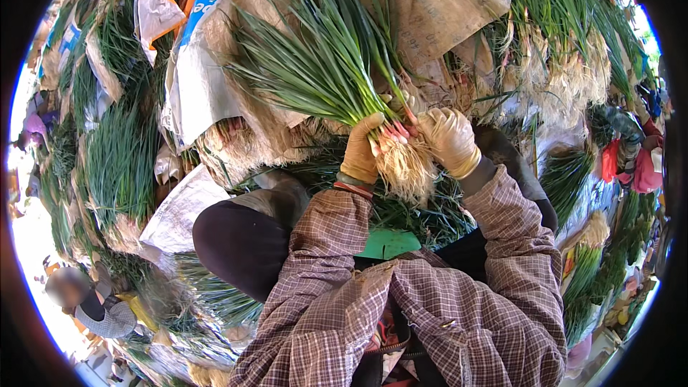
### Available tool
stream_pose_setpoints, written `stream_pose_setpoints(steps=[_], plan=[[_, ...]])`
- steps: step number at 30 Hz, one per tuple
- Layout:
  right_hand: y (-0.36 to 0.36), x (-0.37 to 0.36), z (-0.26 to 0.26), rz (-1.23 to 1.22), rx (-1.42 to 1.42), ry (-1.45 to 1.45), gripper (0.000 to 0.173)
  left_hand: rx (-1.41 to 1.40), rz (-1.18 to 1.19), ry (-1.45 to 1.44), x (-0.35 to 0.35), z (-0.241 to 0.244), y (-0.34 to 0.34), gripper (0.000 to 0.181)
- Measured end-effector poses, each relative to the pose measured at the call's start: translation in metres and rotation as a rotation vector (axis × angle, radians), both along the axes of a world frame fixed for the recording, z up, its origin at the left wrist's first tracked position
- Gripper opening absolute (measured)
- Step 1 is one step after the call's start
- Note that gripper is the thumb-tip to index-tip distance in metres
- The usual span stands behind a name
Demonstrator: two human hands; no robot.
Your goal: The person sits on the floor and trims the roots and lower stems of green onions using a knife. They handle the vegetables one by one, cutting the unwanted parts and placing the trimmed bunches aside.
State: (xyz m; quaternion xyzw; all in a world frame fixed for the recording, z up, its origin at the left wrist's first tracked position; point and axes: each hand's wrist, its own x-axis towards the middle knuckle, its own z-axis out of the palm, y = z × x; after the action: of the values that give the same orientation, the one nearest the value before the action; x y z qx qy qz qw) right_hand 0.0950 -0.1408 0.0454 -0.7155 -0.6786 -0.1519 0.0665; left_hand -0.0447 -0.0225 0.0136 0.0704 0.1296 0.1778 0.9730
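My gloved left hand grips a bunch of green onions just above its reddish-white bulbs. Their leaves fan up and to the left, and the pale roots hang down towards me. On the other side of the bulbs, my gloved right hand has its fingers curled at the base of a single stalk that leans apart from the bunch. The right fingertips are partly hidden behind the hand. Behind the bunch lies a brown sack sheet, with onion roots showing under its near edge.
Loose green leaves cover the ground between my legs, by a green plastic piece. Piled green onions lie at the upper right, more bundles at the left. A white sack is by my left knee. People sit nearby.
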Motion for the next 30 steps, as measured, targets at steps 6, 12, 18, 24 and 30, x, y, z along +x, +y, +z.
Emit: stream_pose_setpoints(steps=[6, 12, 18, 24, 30], plan=[[-0.019, 0.068, -0.018, -0.398, -0.154, 0.172, 0.024, -0.017, 0.076, 0.003, -0.011, 0.015, 0.003, 0.038], [0.040, -0.012, 0.025, -0.244, 0.007, 1.534, 0.024, 0.059, -0.030, -0.001, -0.027, -0.009, -0.010, 0.035], [0.057, -0.027, -0.008, -0.445, -0.044, 1.865, 0.022, 0.230, -0.105, 0.070, -0.038, -0.037, -0.012, 0.029], [-0.002, -0.024, -0.011, -0.255, 0.574, 2.369, 0.029, -0.128, -0.020, 0.231, -0.043, -0.027, -0.016, 0.020], [-0.001, 0.016, 0.007, -0.464, -0.058, 1.151, 0.031, -0.169, 0.014, 0.014, -0.046, 0.011, -0.013, 0.031]])
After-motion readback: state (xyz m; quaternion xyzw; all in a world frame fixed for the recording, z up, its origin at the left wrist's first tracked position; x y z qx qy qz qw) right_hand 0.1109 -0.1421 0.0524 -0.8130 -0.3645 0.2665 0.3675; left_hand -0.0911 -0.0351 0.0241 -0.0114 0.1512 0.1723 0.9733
